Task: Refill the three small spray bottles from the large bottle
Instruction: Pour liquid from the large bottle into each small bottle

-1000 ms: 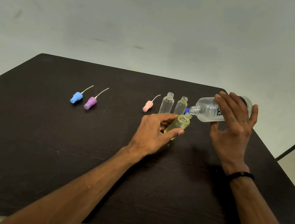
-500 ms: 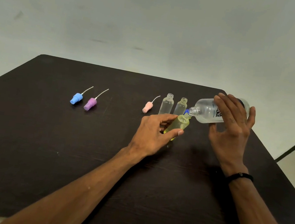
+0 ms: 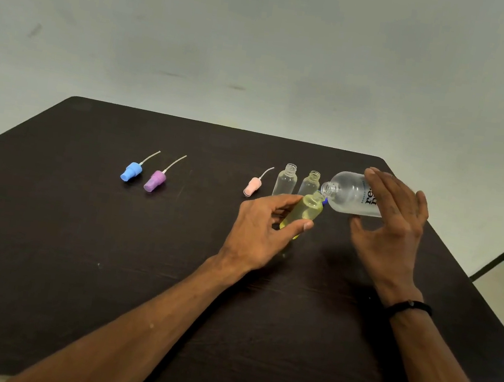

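Large bottle [image 3: 352, 193] lies near-horizontal in right hand [image 3: 391, 229], fingers wrapped over it, mouth just above the neck of yellow-filled small bottle [image 3: 304, 212]. Left hand [image 3: 267, 225] pinches that one tilted between thumb and fingers. Two clear small bottles [image 3: 285, 181] stand just beyond left fingertips.

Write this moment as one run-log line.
step: pouring | left hand: holds yellow bottle, tilted | right hand: tips large bottle, mouth near the bottle's neck | clear bottles: two upright, uncapped

both hands [image 3: 263, 225] [image 3: 390, 233] forward, fingers [image 3: 299, 225] curled in grip
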`<control>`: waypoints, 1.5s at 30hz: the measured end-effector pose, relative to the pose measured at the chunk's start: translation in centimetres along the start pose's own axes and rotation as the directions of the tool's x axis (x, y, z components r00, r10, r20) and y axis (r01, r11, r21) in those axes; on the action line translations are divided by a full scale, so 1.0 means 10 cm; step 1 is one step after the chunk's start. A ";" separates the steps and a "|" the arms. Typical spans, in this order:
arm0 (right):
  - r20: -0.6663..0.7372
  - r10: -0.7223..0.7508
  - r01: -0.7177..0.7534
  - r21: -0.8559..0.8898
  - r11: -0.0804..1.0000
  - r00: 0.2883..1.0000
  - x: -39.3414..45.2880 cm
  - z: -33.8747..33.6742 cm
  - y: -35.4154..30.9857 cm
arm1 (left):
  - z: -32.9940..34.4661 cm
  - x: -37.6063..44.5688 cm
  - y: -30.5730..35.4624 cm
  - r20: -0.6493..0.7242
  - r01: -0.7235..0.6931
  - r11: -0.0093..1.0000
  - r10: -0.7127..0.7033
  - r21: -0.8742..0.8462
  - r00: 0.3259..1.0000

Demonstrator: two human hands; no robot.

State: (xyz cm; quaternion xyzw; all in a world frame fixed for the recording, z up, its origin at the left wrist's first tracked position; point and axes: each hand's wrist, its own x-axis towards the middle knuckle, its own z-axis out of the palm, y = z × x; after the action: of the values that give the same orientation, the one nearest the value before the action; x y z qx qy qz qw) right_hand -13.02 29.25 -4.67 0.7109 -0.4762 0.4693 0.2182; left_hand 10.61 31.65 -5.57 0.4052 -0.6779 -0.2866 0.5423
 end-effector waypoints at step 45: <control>0.262 0.574 -0.620 0.481 0.620 0.776 0.05 -0.04 -0.23 | -0.52 0.29 -0.31 -0.404 0.286 0.958 -0.265 -0.010 0.875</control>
State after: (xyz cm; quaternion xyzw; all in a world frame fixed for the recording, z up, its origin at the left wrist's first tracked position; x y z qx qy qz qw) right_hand -11.11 30.34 -3.70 0.5620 -0.5403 0.5998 -0.1802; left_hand 16.16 27.84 -5.34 0.5610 -0.4944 -0.2546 0.6132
